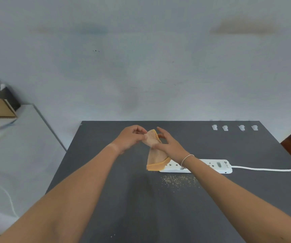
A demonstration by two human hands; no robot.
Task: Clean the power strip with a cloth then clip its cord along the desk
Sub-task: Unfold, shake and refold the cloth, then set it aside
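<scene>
Orange mesh cloth (154,151) hangs pinched between my left hand (130,137) and right hand (169,146), its hem touching the left end of the long white plastic power strip (211,166) lying crosswise below.

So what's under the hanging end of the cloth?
The cloth drapes over the left end of the power strip; that end is hidden, and the sockets further right show.
</scene>
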